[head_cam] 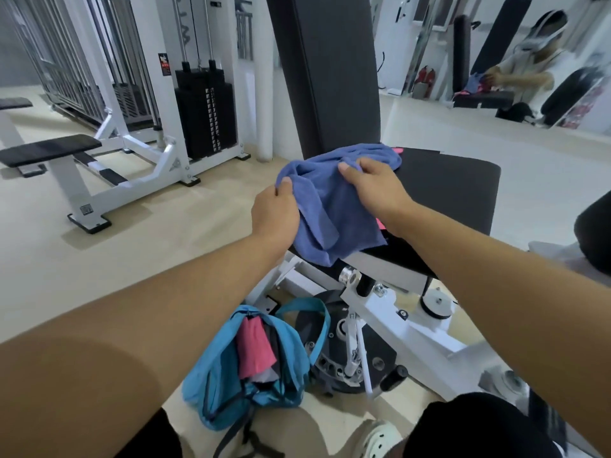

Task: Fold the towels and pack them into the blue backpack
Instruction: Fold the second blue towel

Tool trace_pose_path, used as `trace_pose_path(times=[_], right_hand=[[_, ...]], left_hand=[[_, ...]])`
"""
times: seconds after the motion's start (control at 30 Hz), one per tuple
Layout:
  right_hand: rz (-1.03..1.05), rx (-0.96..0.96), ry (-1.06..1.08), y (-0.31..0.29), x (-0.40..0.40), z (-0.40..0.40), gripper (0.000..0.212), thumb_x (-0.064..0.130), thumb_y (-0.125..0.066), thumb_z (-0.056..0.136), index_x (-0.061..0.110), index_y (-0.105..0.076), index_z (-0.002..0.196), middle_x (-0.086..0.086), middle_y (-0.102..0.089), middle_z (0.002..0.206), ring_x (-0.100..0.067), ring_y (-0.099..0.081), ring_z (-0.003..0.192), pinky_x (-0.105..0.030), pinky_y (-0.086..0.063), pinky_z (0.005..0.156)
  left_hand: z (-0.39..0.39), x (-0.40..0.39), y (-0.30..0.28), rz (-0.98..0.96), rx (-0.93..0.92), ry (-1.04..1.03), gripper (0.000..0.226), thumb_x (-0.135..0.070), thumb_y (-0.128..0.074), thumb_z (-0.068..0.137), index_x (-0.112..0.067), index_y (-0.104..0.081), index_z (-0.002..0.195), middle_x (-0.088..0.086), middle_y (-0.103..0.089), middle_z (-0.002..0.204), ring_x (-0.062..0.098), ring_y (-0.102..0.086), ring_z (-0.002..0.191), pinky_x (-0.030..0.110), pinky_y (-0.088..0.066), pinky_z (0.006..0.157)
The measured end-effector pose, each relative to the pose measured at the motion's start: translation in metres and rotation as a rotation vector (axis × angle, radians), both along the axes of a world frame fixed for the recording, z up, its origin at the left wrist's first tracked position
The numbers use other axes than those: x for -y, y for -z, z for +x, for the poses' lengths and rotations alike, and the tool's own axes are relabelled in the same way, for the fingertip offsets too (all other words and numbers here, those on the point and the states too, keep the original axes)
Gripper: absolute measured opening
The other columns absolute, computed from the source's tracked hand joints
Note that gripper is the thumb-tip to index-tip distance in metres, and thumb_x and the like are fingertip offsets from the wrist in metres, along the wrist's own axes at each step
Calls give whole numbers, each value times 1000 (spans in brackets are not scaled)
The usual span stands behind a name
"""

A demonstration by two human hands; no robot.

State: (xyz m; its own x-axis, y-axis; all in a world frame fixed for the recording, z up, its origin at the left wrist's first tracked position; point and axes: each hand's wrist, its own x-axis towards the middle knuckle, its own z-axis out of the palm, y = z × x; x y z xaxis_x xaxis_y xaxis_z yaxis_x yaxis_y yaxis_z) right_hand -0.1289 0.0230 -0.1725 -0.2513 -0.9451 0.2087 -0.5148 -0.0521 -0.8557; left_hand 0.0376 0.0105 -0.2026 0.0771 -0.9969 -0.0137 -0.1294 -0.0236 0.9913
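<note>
A blue towel [334, 200] lies crumpled at the counter's [456, 190] near left corner, over something pink. The left hand [276, 213] pinches its left edge and the right hand [373, 186] grips its top folds. The backpack [244, 368] sits open on the floor [132, 246] below, pink cloth [254, 348] inside.

black padded bench [456, 193], weight stack [205, 120], mirror [496, 61]

One head-worn wide-angle view looks forward and down, close over the black bench seat [456, 190] (its near edge mid-frame), gym floor [148, 233] beyond.
</note>
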Motion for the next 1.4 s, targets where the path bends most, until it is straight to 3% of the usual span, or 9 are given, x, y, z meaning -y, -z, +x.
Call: trace_pose_path(times=[0.17,0.3,0.53,0.7,0.9,1.03,1.13,1.27,1.4], right_hand=[[-121,-212,-50,1,-12,12,52,45,-41,107,1,-52,80,1,-49,68,-11,-43,63,-28,-40,65],[116,-531,-136,28,-4,-6,41,26,-66,94,16,-53,131,-1,-66,121,-21,-60,109,-36,-48,92],[52,-897,-50,46,3,-15,25,11,-53,87,15,-58,111,-8,-58,117,-33,-51,111,-41,-43,81],[195,-1001,164,23,13,-58,32,16,-53,89,18,-55,121,-11,-55,128,-36,-56,117,-47,-49,89],[367,-1011,697,3,8,-136,34,26,-58,96,3,-64,121,-25,-60,124,-44,-58,118,-49,-47,97],[233,-980,586,-6,24,-91,49,31,-62,88,14,-57,133,-19,-51,136,-40,-42,131,-53,-33,109],[2,-872,344,4,28,-36,41,30,-51,93,21,-54,132,-12,-54,133,-37,-49,124,-51,-42,98],[69,-739,250,42,30,-19,49,33,-48,97,15,-39,141,-15,-51,138,-41,-53,121,-49,-44,90],[156,-795,179,40,33,-25,71,60,-53,94,24,-32,150,-13,-46,149,-38,-44,135,-52,-41,103]], left_hand=[[27,-2,9,-87,-22,-136,32,-23,-50,93,-5,-53,66,8,-49,68,23,-42,66,36,-39,62],[50,-3,8,-123,-126,-204,24,-14,-57,82,-4,-47,63,8,-32,67,18,-28,65,32,-27,57],[79,25,-6,72,-511,-285,11,-24,-59,60,-19,-51,55,0,-52,68,20,-49,66,35,-47,66],[89,20,7,-112,-9,-159,31,-19,-56,85,-12,-43,58,14,-42,61,16,-36,55,19,-39,52],[81,14,49,-77,65,-59,15,-17,-60,91,-13,-50,82,3,-55,77,18,-50,70,24,-43,61],[75,7,63,64,69,192,46,-53,-79,79,-24,-63,111,-3,-73,98,14,-70,91,29,-56,83],[68,5,68,62,240,393,36,-38,-85,78,-29,-64,106,-6,-72,89,11,-67,80,17,-52,74],[81,20,69,-80,414,206,26,-9,-62,84,-9,-48,62,6,-47,60,19,-38,61,29,-37,58],[115,24,74,-38,475,-138,13,-24,-57,87,-16,-63,78,6,-66,76,29,-60,74,36,-44,64]])
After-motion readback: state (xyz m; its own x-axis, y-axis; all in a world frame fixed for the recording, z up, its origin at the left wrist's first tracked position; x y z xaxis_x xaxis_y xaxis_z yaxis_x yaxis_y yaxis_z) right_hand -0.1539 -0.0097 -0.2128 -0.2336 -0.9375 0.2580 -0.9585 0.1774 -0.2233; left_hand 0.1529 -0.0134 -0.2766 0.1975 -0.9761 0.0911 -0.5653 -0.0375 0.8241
